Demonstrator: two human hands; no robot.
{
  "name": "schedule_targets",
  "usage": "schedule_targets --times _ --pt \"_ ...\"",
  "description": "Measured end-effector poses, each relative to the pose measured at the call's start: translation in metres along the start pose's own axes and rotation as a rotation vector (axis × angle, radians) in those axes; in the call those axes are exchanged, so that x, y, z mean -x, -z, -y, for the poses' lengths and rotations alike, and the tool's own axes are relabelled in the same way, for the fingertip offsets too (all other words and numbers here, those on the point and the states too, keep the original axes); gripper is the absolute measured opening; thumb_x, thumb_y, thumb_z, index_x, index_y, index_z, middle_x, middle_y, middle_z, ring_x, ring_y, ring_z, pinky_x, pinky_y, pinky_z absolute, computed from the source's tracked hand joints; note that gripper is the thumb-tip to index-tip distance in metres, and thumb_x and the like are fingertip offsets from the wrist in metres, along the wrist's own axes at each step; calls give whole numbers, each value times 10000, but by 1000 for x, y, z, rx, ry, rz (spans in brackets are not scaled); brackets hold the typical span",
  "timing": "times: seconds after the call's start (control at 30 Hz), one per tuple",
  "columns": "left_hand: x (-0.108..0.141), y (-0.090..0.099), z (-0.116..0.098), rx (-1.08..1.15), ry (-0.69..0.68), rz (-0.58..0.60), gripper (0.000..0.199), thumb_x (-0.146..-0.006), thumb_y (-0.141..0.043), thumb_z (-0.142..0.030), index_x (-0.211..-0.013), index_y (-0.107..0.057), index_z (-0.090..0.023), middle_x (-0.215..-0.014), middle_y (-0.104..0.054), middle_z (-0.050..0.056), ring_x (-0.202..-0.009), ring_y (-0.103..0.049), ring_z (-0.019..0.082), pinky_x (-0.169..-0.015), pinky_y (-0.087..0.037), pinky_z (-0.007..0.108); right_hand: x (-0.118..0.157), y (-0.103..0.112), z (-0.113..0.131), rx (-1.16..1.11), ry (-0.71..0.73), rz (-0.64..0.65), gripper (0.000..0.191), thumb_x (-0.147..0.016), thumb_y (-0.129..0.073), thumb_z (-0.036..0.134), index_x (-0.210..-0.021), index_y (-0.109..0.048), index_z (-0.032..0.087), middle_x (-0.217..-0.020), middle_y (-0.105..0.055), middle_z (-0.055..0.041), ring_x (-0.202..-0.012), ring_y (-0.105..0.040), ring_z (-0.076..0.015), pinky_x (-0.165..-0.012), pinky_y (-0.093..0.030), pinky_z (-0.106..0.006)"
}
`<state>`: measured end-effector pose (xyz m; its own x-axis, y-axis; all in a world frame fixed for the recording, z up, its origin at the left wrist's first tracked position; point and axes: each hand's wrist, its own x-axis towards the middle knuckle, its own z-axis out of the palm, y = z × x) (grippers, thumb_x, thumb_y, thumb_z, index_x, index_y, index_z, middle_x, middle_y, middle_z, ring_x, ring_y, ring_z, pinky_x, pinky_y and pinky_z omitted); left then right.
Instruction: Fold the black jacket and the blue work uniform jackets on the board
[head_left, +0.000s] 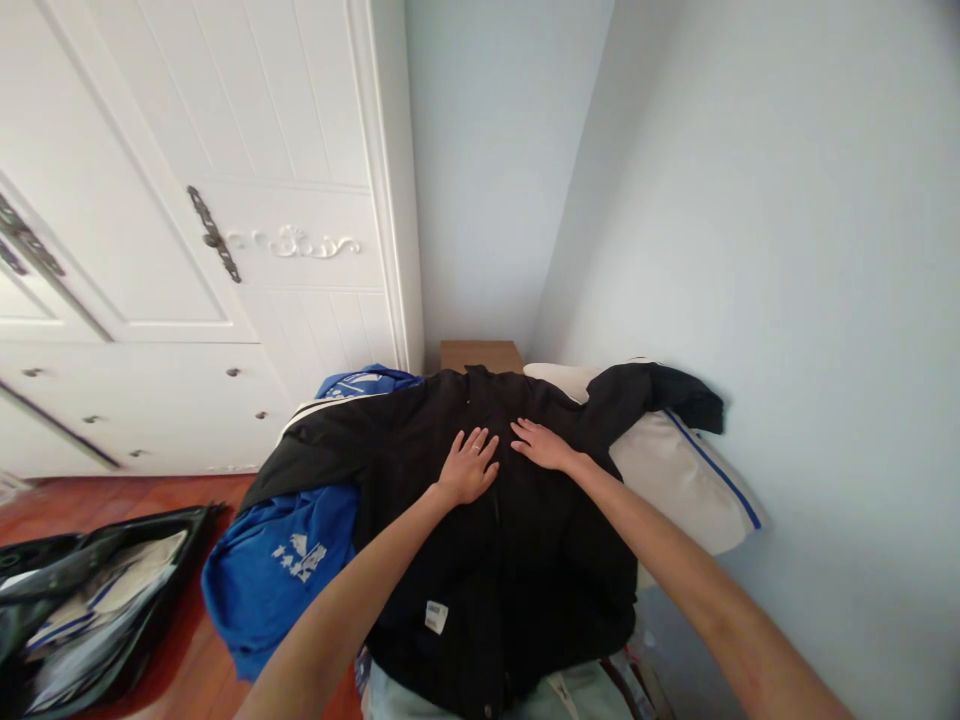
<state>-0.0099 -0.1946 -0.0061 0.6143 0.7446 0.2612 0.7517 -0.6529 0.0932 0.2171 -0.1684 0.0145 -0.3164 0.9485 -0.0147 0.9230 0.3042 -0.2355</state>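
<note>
A black jacket (435,540) lies spread out in front of me, one sleeve reaching left and the other reaching right toward the wall. Near its upper middle my left hand (469,466) rests flat, fingers spread, a ring on one finger. Just right of it my right hand (541,445) lies on the same cloth with its fingers stretched out. Neither hand grips the fabric. A small white tag (436,617) shows low on the jacket. Under the left sleeve is a blue garment (281,570) with a white print. Cream cloth with a blue stripe (675,480) sticks out at the right.
A white wardrobe (315,150) with dark handles stands at the left. On the red-brown floor (202,630) an open dark suitcase (165,590) holds folded clothes. A brown box (480,354) sits behind the jacket, in the corner by the pale blue wall (787,250).
</note>
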Motion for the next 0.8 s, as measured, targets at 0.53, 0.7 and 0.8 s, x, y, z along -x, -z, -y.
schedule_targets --times 0.53,0.7,0.8 --pt "1 1 3 36 10 -13 554 -1017 -266 -471 -1497 -389 -222 -1552 -384 98 -1472 -264 246 -1210 -164 494 -56 115 -121 104 -434 -9 173 -856 -640 291 -877 -753 160 -918 -737 -129 -863 -685 -257 -756 -495 -325" --pt "0 -2 6 15 -1 -9 551 -1009 -314 -467 -1503 -377 -231 -1545 -397 102 -1467 -279 252 -1201 -191 501 -60 110 -119 52 -271 27 267 -927 -528 280 -1095 -723 209 -1200 -691 -109 -1090 -636 -256 -925 -457 -335" --pt "0 -3 7 3 -8 -6 547 -1010 -321 -454 -1514 -352 -241 -1555 -382 94 -1468 -275 247 -1202 -188 500 -53 121 -125 1 -158 154 282 -865 -638 314 -1117 -726 225 -1188 -704 -69 -1097 -637 -251 -958 -449 -308"
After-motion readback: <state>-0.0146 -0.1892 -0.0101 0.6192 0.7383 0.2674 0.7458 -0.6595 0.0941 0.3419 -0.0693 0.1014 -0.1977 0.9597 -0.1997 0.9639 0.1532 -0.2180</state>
